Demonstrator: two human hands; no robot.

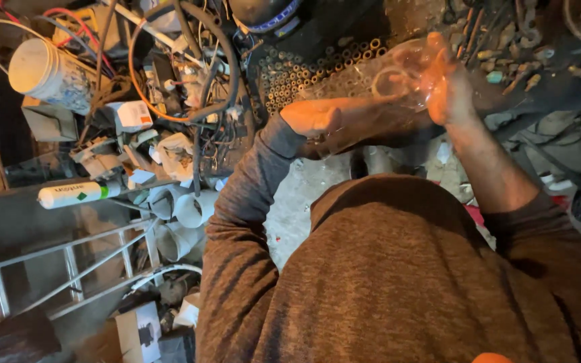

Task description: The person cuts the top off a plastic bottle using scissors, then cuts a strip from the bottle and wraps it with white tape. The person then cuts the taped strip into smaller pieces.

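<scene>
We see a dim, warm-lit scene. Light falls from above onto the white bucket [42,70] and white pipe fittings [183,215] at left, which glare pale. The far right corner sinks into deep shadow. The right hand [442,81] is smeared by motion blur; edges bend with wide-angle distortion.

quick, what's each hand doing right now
Left hand: closed around the near end of a clear plastic bottle.
Right hand: fingers wrapped over the bottle's far end, holding it.
</scene>
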